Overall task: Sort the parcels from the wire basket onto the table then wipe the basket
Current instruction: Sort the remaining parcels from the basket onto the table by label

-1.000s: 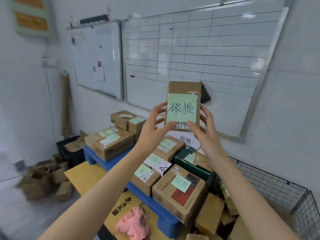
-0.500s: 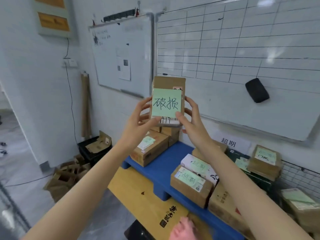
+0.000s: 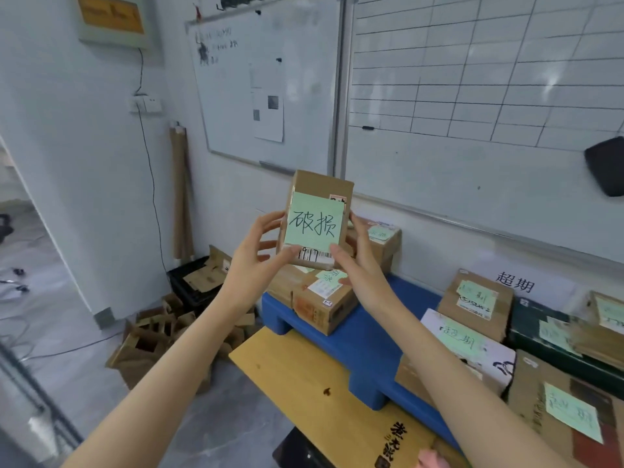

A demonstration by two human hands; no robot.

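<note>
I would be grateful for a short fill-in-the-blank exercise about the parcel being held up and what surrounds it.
The left hand and right hand hold one parcel, whose note is ____ in colour.
The platform beneath the other boxes is ____.
The eraser on the whiteboard is ____.
Missing words: green; blue; black.

Two bare, slender forearms

Yellow table, blue platform on it, labelled parcels atop
</note>
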